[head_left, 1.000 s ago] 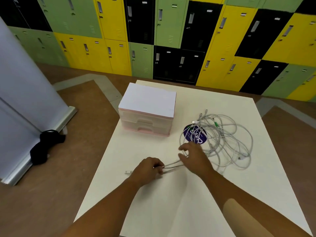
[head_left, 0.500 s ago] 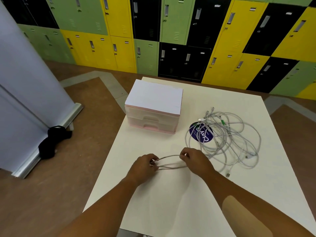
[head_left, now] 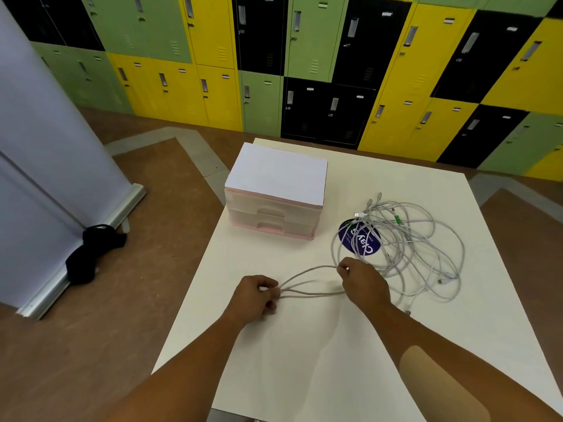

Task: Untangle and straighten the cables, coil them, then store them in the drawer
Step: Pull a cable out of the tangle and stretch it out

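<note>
Over table [head_left: 274, 360], left hand [head_left: 256, 295] and right hand [head_left: 364, 281] spread cable [head_left: 320, 266] wider.

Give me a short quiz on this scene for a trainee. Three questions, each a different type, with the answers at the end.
1. True or false: both drawers of the drawer unit are closed.
2. What lies under the pile of tangled cables? A) a purple disc B) a red book C) scissors
3. How many strands of cable run between the left hand and the right hand?
Key: 1 true; 2 A; 3 two.
</note>
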A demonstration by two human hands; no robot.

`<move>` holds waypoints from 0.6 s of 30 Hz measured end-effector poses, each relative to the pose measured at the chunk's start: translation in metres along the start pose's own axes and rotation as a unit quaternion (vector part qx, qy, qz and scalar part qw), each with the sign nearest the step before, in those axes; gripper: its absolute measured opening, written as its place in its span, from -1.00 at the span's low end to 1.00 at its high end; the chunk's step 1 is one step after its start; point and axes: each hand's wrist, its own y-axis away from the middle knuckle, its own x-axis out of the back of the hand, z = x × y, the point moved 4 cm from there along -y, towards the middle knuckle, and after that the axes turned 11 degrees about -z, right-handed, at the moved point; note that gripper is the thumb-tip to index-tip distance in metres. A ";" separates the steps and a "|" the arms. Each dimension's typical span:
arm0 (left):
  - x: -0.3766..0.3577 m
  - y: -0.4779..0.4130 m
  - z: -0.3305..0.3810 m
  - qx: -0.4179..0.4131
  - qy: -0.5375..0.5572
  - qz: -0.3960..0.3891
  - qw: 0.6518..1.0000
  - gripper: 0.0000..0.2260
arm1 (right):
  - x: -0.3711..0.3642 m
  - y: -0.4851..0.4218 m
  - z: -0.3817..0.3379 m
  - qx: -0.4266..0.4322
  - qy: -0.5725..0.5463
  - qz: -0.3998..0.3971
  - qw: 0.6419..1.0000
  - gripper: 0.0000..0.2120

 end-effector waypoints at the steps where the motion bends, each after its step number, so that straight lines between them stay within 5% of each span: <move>1: 0.000 0.000 0.000 0.002 0.009 0.001 1.000 -0.93 | 0.000 0.000 0.004 -0.008 -0.010 0.005 1.000 -0.84; 9: 0.005 -0.006 -0.003 0.019 -0.030 0.017 0.999 -0.86 | 0.006 -0.001 0.009 0.015 -0.100 -0.022 0.995 -0.85; 12: 0.003 -0.014 0.001 0.023 -0.158 0.011 0.987 -0.82 | 0.001 -0.002 0.006 0.037 -0.111 -0.058 0.991 -0.88; 18: -0.006 -0.010 0.028 0.028 -0.542 0.125 0.831 -0.38 | -0.001 0.004 -0.010 0.077 -0.111 -0.094 0.986 -0.89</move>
